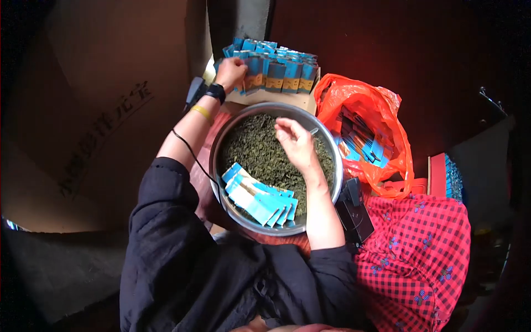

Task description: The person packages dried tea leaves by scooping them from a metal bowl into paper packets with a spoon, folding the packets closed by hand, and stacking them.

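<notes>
A wide metal bowl (214, 188) holds dark green dried leaves (254, 138) that look like tea. Several blue-and-white packets (257, 202) lie fanned over the leaves at its near side. Past the bowl's far left rim, my left hand (231, 73) is closed, fingertips pinching at the left end of a row of upright blue packets (282, 69). My right hand (298, 146) hovers above the leaves with curled fingers; a small pale, shiny end (314, 131) pokes out beside it, and I cannot tell what the fingers hold.
The upright packets stand in a cardboard box (301, 100). To the right sits an orange-red plastic bag (398, 141) with more packets inside. A large brown carton (105, 122) rises at left. Red checked cloth (415, 254) and a black device (355, 216) are near my right arm.
</notes>
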`<state>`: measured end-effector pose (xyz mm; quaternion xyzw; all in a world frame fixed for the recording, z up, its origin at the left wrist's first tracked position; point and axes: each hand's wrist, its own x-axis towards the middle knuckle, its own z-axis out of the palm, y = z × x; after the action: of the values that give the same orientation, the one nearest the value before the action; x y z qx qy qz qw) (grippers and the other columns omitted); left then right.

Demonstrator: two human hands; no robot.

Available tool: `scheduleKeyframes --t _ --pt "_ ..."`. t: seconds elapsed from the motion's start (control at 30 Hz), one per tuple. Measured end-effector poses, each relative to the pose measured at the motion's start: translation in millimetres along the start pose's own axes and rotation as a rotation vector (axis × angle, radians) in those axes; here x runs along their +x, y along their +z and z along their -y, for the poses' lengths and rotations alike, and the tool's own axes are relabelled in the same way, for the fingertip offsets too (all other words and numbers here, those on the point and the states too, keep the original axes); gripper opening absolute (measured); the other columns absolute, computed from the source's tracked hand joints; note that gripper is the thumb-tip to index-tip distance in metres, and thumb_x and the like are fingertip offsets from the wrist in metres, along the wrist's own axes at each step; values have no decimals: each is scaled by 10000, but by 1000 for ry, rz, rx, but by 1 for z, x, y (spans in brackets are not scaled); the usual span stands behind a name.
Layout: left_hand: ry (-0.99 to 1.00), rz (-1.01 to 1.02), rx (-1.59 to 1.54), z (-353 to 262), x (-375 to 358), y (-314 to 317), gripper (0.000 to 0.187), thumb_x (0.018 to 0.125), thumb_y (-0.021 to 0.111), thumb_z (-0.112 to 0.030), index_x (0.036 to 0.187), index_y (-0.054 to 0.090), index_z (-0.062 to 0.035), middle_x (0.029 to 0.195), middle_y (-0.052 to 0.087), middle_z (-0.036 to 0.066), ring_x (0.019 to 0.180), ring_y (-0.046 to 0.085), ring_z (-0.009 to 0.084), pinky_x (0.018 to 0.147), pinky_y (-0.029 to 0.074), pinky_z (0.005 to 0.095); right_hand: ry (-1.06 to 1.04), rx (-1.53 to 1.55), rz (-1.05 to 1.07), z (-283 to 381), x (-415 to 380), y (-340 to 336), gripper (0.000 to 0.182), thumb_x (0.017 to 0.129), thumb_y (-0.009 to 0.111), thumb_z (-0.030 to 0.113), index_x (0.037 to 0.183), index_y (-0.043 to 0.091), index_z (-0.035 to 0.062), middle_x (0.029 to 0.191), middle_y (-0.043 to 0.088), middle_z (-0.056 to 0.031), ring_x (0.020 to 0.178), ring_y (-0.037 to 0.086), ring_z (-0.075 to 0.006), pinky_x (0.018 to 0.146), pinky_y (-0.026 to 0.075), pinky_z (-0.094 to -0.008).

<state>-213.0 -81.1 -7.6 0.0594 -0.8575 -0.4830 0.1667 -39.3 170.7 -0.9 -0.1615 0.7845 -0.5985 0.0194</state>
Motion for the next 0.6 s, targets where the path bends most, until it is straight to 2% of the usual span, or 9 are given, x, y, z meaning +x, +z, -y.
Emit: scheduleKeyframes --t 0.03,0.07,0.27,0.37,0.43,0.5,0.53,0.6 --pt "14 -16 19 7 5 11 235 766 639 -219 889 720 -35 856 706 181 838 697 314 772 549 386 -2 -30 6 4 -1 0 312 919 634 132 1210 608 22 1097 677 -79 1019 631 -142 872 503 -270" --pt "-29 22 36 14 12 21 240 767 628 -207 903 723 -34 881 706 188 869 691 325 807 543 389 3 -60 14 5 -2 0 311 916 633 134 1207 612 29 1098 681 -79 1024 633 -143 862 506 -273" --pt "-38 -103 77 25 18 47 272 763 611 -204 941 709 -25 919 698 214 920 676 350 837 530 412 31 -106 -9 11 -5 -1 306 912 629 150 1204 621 58 1082 693 -67 1004 650 -136 804 511 -269" --pt "-38 -209 68 27 13 47 367 764 588 -189 1081 638 -10 996 681 229 967 651 385 863 511 441 -2 -198 -31 12 -6 -3 288 905 629 146 1178 636 53 1061 698 -49 953 657 -133 766 509 -259" --pt "22 -271 49 23 7 36 412 771 585 -199 1131 603 1 1019 673 226 965 642 404 865 505 449 -90 -280 -116 2 -3 -6 236 899 618 141 1114 662 57 988 706 -96 885 675 -156 740 521 -277" --pt "165 -306 44 16 4 24 424 773 610 -222 1121 607 21 1026 675 218 986 638 389 878 504 425 -119 -414 -212 -3 -2 -16 196 891 613 134 1057 680 53 916 704 -127 830 681 -171 726 527 -291" --pt "219 -277 -42 12 4 18 380 791 628 -206 1096 626 20 1001 687 201 936 667 345 845 522 396 -116 -471 -261 -3 -2 -23 180 887 610 130 1028 686 49 882 701 -139 805 682 -178 721 529 -296" --pt "204 -42 -247 -1 -12 11 318 845 622 -176 1090 636 26 933 702 145 827 685 242 766 540 339 -106 -503 -313 -22 3 -35 176 883 606 126 1019 688 48 829 703 -125 764 687 -191 708 528 -301"
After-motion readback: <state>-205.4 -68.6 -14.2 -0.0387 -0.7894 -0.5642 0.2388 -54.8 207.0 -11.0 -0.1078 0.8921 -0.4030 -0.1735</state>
